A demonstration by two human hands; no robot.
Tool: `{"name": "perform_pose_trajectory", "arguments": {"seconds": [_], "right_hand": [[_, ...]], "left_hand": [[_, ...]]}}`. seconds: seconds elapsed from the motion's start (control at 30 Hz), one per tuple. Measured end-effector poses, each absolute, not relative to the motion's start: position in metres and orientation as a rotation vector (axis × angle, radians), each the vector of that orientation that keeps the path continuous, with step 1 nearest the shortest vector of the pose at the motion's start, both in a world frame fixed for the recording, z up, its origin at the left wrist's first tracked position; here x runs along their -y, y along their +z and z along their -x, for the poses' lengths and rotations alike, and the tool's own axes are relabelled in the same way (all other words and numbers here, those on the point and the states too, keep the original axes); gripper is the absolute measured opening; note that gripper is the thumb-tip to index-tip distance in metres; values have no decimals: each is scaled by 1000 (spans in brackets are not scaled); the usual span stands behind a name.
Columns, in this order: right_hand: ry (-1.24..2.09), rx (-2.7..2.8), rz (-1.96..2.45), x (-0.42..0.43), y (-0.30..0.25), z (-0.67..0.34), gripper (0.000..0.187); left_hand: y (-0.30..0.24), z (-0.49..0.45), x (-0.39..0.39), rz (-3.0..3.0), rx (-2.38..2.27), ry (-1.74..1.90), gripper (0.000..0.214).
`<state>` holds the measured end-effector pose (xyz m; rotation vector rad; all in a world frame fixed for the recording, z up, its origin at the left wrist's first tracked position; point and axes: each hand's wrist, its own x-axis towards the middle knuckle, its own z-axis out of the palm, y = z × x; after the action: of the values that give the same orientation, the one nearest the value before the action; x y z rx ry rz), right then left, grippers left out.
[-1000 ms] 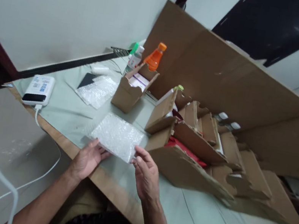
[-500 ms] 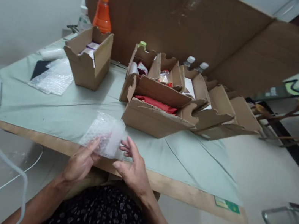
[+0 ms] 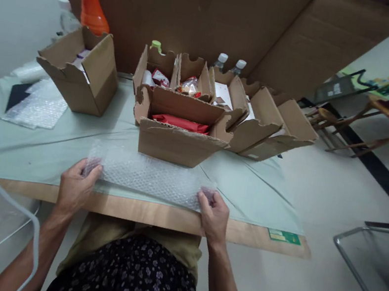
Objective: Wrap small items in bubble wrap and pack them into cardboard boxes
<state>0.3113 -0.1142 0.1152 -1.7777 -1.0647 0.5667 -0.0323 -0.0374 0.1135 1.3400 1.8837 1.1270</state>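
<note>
A long strip of clear bubble wrap (image 3: 151,178) is stretched out between my hands, low over the front of the table. My left hand (image 3: 77,185) pinches its left end between thumb and fingers. At the other end, my right hand (image 3: 213,214) grips it the same way; some fingers show through the plastic. Just beyond the strip stands a cardboard box (image 3: 179,147) with a red packet (image 3: 180,123) inside.
Behind it, several cardboard bins (image 3: 259,132) hold packets and white boxes. On the left are another bin (image 3: 96,83), an orange bottle (image 3: 92,9) and flat bubble wrap pieces (image 3: 45,106). A tall cardboard panel (image 3: 188,9) closes the back. A white cable (image 3: 17,209) loops at lower left.
The bubble wrap went from a folded bundle to a spread strip. My hands moved apart, and my right hand, open beside it before, now grips the right end. The view shifted right.
</note>
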Motion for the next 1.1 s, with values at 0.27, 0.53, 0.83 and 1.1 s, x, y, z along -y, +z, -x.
{"name": "perform_pose_trajectory", "arguments": {"seconds": [0.27, 0.53, 0.83, 1.1], "right_hand": [[693, 1300, 1904, 133, 114, -289, 53], [1187, 1620, 1510, 168, 102, -199, 71], [1654, 1582, 1424, 155, 107, -182, 44], [1690, 1356, 1426, 136, 118, -203, 27]], "left_hand": [[113, 52, -1, -1695, -2094, 822, 46], [125, 26, -81, -1900, -2010, 836, 58], [98, 49, 7, -2296, -1584, 950, 49], [99, 35, 9, -2393, -1471, 921, 36]]}}
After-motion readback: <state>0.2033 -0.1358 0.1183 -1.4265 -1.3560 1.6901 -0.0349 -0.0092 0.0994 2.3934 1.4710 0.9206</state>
